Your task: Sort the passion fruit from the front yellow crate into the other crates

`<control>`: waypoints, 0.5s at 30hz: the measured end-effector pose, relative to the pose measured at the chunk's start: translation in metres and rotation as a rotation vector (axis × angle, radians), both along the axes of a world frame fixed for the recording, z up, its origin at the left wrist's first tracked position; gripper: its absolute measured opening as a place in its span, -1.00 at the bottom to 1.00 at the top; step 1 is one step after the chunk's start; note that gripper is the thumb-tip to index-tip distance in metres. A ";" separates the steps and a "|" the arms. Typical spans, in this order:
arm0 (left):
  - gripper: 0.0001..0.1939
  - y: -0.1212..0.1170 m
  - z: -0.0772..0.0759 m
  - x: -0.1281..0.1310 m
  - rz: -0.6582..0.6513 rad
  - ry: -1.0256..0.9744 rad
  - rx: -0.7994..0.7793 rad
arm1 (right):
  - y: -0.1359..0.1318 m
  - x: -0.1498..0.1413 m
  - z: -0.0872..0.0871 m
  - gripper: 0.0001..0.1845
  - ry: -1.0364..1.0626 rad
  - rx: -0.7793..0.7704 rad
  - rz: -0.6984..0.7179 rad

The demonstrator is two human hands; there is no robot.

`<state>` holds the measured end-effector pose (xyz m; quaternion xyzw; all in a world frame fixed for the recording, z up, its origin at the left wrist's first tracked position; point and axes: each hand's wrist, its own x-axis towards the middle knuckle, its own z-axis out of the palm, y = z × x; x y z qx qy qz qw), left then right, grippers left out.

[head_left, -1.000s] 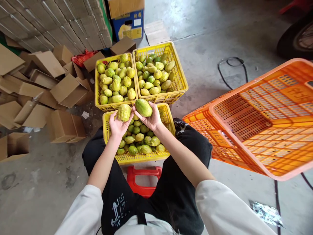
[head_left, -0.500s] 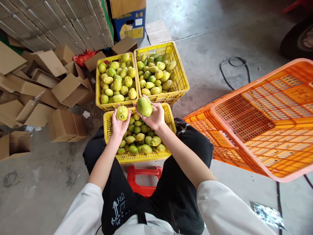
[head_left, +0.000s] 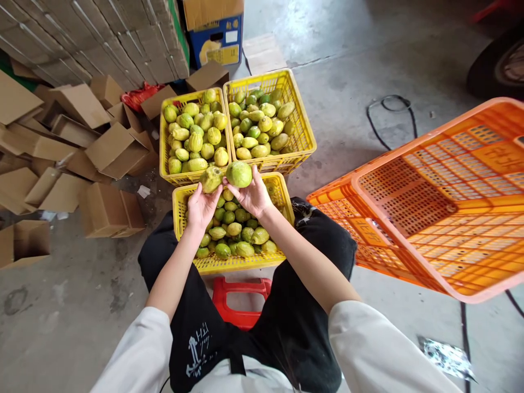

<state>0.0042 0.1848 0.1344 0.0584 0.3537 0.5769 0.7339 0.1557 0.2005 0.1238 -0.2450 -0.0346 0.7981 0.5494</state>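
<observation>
My left hand (head_left: 201, 208) is closed around a yellowish lemon (head_left: 212, 179) with darker patches on its skin. Beside it, my right hand (head_left: 254, 195) grips a greener lemon (head_left: 239, 174). Both fruits are close together above the near yellow crate (head_left: 229, 264), which holds many green and yellow lemons (head_left: 234, 229). Behind it stand two more yellow crates, the left one (head_left: 164, 147) full of yellower, ridged lemons (head_left: 195, 142) and the right one (head_left: 301, 117) holding mixed lemons (head_left: 256, 115).
A large orange crate (head_left: 409, 278) lies tilted at my right. Between my knees is a red stool (head_left: 241, 321). Loose cardboard boxes (head_left: 117, 150) are heaped at the left, below stacked cartons (head_left: 135, 49). A black cable (head_left: 411, 117) and a wheel (head_left: 501, 71) are at the right.
Both lemons have been turned in my fingers and show other sides. The left one has moved slightly up and right, nearer the right one. The crates stay put.
</observation>
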 end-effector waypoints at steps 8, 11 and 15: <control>-0.64 0.000 -0.002 -0.004 0.064 0.041 -0.097 | 0.004 0.004 -0.013 -0.46 -0.040 -0.036 0.059; -0.69 0.000 -0.004 -0.005 0.060 0.080 -0.073 | 0.003 0.003 -0.015 -0.45 -0.061 -0.032 0.050; -0.73 -0.003 -0.006 -0.002 -0.040 0.055 0.028 | 0.001 0.002 -0.011 -0.43 -0.092 -0.029 0.031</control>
